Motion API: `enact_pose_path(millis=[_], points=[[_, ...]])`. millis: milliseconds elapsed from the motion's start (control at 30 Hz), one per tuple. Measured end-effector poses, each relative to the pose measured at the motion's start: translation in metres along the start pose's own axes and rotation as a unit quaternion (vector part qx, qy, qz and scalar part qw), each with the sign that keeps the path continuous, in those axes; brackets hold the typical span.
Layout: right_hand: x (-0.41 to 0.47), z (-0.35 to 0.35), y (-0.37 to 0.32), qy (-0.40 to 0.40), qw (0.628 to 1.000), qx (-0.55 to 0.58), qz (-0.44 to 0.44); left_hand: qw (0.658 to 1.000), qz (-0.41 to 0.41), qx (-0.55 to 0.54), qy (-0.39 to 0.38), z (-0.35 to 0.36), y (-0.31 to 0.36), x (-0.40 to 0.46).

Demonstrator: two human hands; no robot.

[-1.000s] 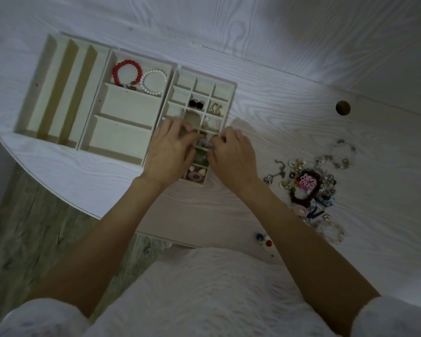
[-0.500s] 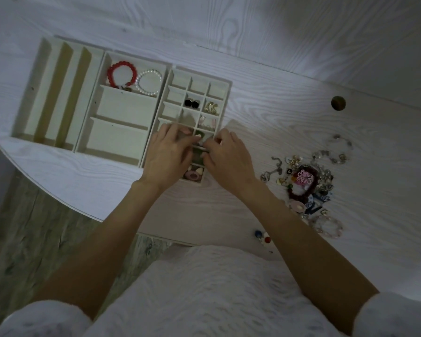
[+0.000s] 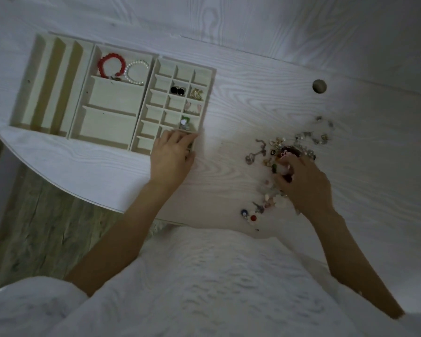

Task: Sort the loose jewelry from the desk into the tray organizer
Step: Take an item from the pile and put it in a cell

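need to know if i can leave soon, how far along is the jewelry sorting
Early on. Done: a red bracelet and pearl bracelet share one tray compartment, and a few small cells hold earrings. In hand: the right hand reaches into the loose pile while the left hand rests on the grid tray. Left: most of the pile; many compartments empty.

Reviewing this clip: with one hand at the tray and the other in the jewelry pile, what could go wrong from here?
1. The right hand digs into a tangled pile; lifting one piece may drag others along.
2. Small beads lie close to the desk edge and might get knocked off.
3. The left hand covers the tray's near corner cells, so a piece could land in the wrong one.
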State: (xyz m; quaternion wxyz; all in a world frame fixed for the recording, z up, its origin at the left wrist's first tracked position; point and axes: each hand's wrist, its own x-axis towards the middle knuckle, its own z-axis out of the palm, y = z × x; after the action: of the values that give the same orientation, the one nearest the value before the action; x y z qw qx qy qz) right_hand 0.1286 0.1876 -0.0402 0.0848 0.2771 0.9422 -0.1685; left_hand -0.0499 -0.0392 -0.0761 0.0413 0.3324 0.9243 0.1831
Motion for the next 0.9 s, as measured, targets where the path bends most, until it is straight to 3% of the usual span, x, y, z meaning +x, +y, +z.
enact_pose_path(millis=[167,500,767,900], points=[[-0.015,0.009,0.017,-0.092,0.996,0.011,-0.013,1.0,-0.024,0.01,0.009,0.004,0.004,-0.002],[0.011,0.045,-0.009,0.065,0.976,0.199,-0.064,0.998,-0.051,0.002,0.019,0.008,0.013,-0.006],[-0.007,0.032,0.017,0.091,0.978,0.186,-0.036,0.998,-0.061,0.001,0.021,0.011,0.013,-0.007],[-0.015,0.039,0.02,0.029,0.989,0.144,-0.01,0.998,-0.066,0.003,0.014,0.011,0.013,-0.007]])
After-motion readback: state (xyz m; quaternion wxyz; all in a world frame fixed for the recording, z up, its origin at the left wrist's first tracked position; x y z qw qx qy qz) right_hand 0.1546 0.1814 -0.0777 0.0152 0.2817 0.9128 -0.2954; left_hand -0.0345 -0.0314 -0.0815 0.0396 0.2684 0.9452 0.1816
